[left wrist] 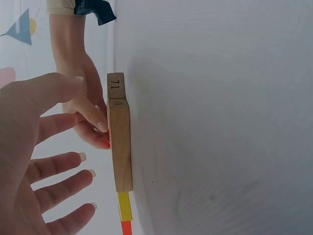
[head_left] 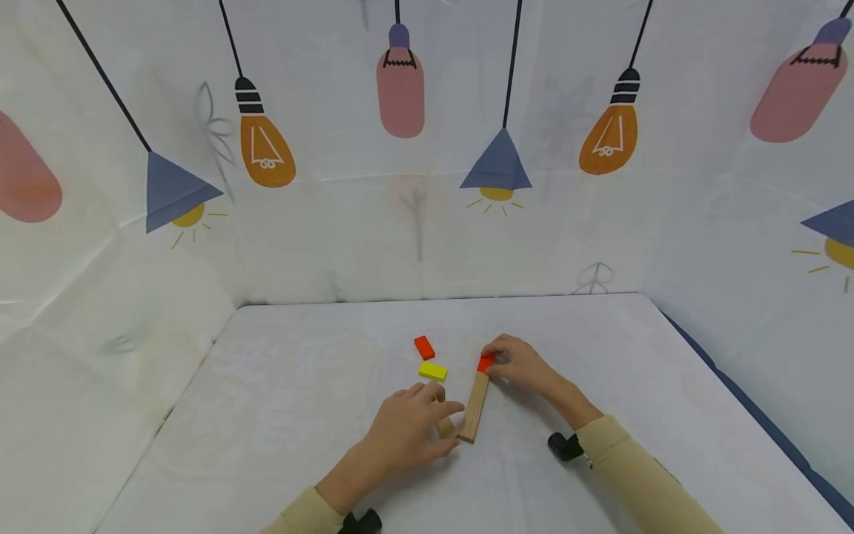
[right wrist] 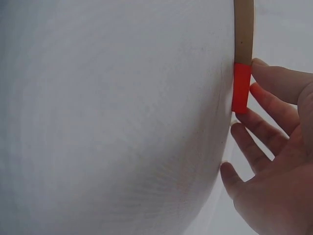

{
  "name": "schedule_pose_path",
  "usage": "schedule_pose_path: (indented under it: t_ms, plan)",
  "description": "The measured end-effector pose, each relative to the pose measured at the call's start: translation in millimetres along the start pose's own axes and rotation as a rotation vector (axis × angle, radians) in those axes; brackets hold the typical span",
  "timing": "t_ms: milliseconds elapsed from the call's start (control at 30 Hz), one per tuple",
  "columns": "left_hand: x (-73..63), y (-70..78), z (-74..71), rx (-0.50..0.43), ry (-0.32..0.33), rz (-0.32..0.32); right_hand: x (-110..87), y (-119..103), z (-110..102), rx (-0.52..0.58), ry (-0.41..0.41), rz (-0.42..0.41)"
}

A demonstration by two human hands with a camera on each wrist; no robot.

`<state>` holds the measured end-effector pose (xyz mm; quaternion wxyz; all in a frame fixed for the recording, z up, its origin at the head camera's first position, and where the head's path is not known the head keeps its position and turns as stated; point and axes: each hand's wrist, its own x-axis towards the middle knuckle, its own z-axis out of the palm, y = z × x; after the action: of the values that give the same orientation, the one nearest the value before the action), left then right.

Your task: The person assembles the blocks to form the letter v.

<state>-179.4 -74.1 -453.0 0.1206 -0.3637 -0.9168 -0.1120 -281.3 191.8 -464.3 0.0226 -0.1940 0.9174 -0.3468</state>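
Thumb and fingers of the right hand [head_left: 523, 367] have a pinch on one red block [head_left: 485, 363], set end to end against the tip of the wooden block [head_left: 475, 408], and in the right wrist view the two are touching. Over on the left hand [head_left: 410, 423], fingers spread, nothing gripped, poised right beside the other wooden block [head_left: 445, 428], which slants toward the first one's near end; whether those two meet, I can't quite tell. Out past them toward the desk's far edge lies the yellow block [head_left: 433, 371], flat, then a second red block [head_left: 424, 348] just beyond it, apart from the rest. All of it sits around the middle of the desk [head_left: 300, 363], well in from the corners. The step in hand looks like seating that red piece squarely; the next move calls for a gentle release, no nudge to the line, with those spread left fingers best kept clear.
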Motion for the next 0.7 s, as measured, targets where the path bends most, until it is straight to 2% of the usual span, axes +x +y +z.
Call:
schedule_pose_path:
  t_ms: [200,567,700]
  plan:
    - [5.3,-4.0,2.6,-0.004,0.057,-0.088,0.8,0,0,-0.002,-0.001,0.002]
    - [14.9,-19.3,10.0,0.006,0.185,-0.163,1.8,3,2,-0.037,0.003,-0.009]
    - [19.8,-25.3,12.7,0.001,0.205,-0.201,3.0,1,1,-0.036,-0.007,0.015]
